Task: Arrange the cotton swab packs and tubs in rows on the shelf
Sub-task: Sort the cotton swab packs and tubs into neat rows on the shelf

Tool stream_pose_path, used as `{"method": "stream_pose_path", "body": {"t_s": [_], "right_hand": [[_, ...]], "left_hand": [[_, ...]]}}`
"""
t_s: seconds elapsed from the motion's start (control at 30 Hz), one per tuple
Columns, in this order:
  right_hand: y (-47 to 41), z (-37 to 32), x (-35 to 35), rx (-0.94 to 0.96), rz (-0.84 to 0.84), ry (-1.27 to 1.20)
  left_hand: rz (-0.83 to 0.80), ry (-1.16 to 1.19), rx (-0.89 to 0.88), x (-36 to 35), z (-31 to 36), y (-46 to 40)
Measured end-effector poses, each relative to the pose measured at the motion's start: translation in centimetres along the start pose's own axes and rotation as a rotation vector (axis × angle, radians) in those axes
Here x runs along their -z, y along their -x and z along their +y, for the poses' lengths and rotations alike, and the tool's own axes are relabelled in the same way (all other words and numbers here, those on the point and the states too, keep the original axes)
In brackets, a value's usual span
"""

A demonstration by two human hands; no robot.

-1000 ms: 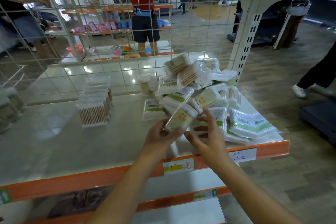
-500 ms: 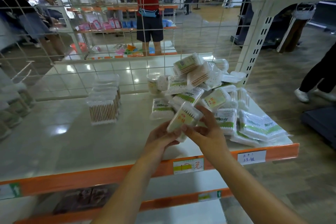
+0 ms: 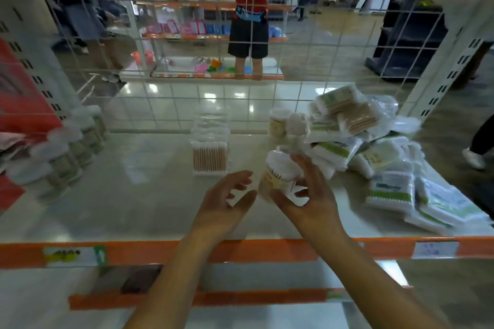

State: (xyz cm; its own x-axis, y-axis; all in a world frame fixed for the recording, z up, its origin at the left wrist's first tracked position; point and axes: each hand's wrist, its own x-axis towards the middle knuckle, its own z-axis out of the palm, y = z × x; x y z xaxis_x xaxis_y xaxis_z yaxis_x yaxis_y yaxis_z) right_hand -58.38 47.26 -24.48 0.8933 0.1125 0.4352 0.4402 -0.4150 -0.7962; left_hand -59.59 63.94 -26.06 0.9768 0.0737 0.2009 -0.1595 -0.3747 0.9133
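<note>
Shelf edge: an orange front rail [image 3: 267,250] with price labels runs across the foreground, both forearms reaching over it.
Left hand: the left hand [image 3: 224,205] hovers released, fingers spread and loosely curved, just beside the tub and holding nothing.
Right hand: the right hand [image 3: 307,192] grasps a round cotton swab tub [image 3: 279,173], thumb below and fingers wrapped over its far side, held tilted above the shelf [image 3: 120,195].
Handling: the tub looks light and rigid, with a smooth plastic wall that may slip; a grip around its body seems safest.
Middle: a row of clear rectangular swab boxes [image 3: 210,152] stands front to back.
Right: a loose heap of soft swab packs [image 3: 374,152] awaits sorting.
Left: lidded tubs [image 3: 61,152] stand in a blurred line.
Behind: a wire grid backs the shelf.
</note>
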Motion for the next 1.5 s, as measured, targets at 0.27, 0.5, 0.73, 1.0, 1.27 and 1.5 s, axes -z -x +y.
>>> {"method": "stream_pose_path", "body": {"t_s": [0.27, 0.5, 0.73, 1.0, 1.27, 1.5], "right_hand": [[0.0, -4.9, -5.4, -0.189, -0.378, -0.237], [0.7, -7.4, -10.5, -0.274, -0.435, -0.555], [0.3, -10.5, -14.8, -0.231, -0.348, -0.516], [0.6, -11.7, -20.1, -0.097, -0.353, -0.004], [1.6, -11.5, -22.4, -0.017, -0.605, 0.343], [1.7, -11.9, -23.1, 0.055, -0.662, 0.535]], "left_hand": [[-0.088, 0.364, 0.124, 9.4, -0.9, 0.5], [-0.203, 0.535, 0.041, 15.3, -2.3, 1.8], [-0.163, 0.377, 0.027, 20.0, -2.7, 2.7], [0.057, 0.007, -0.026, 24.9, -5.9, 3.6], [0.255, -0.094, 0.092, 29.1, -9.7, 7.1], [0.373, -0.216, 0.071, 31.5, -11.2, 8.4]]}}
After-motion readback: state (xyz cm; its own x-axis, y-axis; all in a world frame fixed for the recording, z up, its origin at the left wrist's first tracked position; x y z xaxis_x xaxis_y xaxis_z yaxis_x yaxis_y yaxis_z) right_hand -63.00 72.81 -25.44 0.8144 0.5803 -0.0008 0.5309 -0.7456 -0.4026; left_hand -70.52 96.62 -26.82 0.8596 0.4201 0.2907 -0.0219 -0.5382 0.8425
